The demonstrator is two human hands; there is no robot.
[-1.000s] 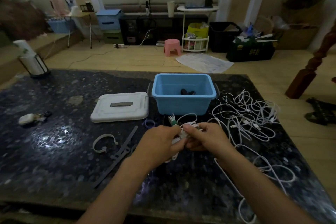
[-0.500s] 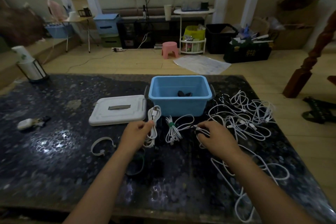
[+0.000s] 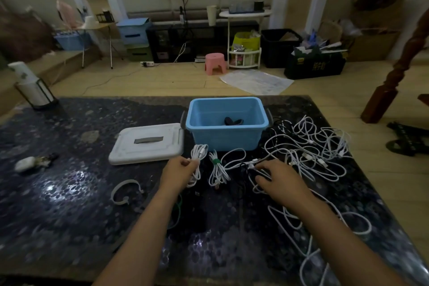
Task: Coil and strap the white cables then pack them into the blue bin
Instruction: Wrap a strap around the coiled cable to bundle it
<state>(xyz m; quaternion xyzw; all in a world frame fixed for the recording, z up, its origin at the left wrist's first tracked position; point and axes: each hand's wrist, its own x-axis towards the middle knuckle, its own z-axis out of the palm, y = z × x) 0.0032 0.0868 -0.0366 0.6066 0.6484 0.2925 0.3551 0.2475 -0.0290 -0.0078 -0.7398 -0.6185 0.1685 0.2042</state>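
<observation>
The two hands have come apart since a second ago, when they worked together on one bundle in front of the blue bin (image 3: 226,123). Now the left hand (image 3: 178,173) holds a coiled white cable (image 3: 197,162) on its own, the grip pinched shut around the middle of the coil so that the loops stand up above the fingers and hang below them; no strap can be made out on it. Just to the right of that grip a second coil (image 3: 217,169), bound with a green strap (image 3: 216,161), lies on the table (image 3: 69,193), short of the bin. The right hand (image 3: 278,181) has gone out to the loose white cables (image 3: 313,146) tangled to its right, its grip spread with fingertips on a strand near a connector, not yet closed. This suggests one coil is finished and the next cable is being picked out. The bin, beyond both grips, holds only a dark item, so packing is still to do. Compared with half a second ago little differs; both hands sit almost where they were.
</observation>
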